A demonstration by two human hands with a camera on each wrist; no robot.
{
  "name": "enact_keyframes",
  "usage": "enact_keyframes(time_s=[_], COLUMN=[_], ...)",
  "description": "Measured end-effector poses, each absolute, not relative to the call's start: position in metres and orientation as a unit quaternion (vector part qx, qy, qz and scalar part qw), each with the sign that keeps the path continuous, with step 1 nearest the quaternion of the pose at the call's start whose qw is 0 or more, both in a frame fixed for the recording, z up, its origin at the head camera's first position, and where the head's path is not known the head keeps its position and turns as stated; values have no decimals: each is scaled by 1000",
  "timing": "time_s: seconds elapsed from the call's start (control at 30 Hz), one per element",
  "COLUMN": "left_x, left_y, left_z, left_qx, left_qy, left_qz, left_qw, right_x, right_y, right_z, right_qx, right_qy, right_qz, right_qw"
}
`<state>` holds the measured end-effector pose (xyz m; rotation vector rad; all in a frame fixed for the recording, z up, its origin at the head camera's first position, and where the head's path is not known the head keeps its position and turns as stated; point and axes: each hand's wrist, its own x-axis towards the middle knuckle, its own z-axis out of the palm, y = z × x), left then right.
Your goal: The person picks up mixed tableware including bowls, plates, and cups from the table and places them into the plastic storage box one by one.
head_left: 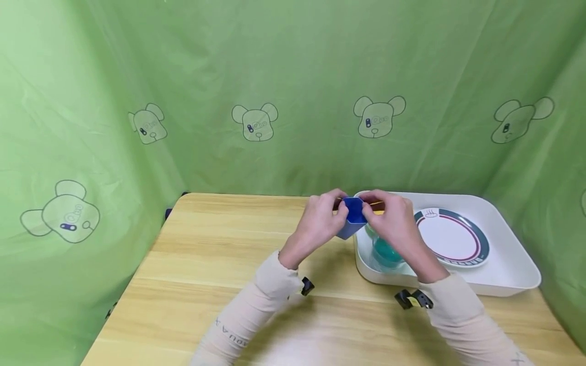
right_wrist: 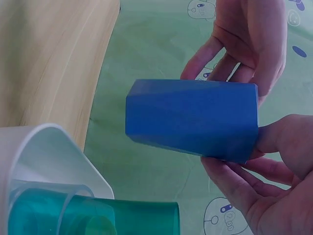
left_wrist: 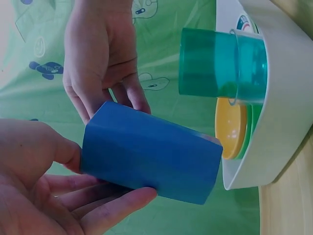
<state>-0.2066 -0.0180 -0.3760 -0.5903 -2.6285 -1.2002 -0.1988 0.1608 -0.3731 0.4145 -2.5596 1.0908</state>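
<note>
Both hands hold a blue faceted cup [head_left: 354, 209] over the left edge of the white tray, its open top facing the head camera. My left hand [head_left: 317, 222] grips its left side near the rim, thumb and fingers on the wall. On the opposite side, my right hand [head_left: 394, 219] grips the rim in a similar way. The wrist views show the cup's flat outer sides, in the left wrist view [left_wrist: 151, 152] and the right wrist view [right_wrist: 190, 117]. Below it, a clear teal cup [left_wrist: 205, 63] stands in the tray, partly hidden by my right hand in the head view.
The white tray [head_left: 508, 267] sits at the right of the wooden table [head_left: 220, 254]. In it lie a white plate [head_left: 450, 236] with a dark green and red rim, a yellow bowl [left_wrist: 229, 129] and something green beside it. Green curtains [head_left: 302, 61] surround the table.
</note>
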Motion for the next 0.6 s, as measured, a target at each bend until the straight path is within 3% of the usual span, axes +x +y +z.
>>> enact_keyframes(time_s=[0.6], left_x=[-207], left_y=[-48], left_z=[-393], left_qx=[-229], left_qy=[-840], left_qz=[-483], left_qw=[90], right_x=[-187], right_y=[208], right_z=[-345], right_qx=[68], right_qy=[-903], right_qz=[372], right_qw=[203])
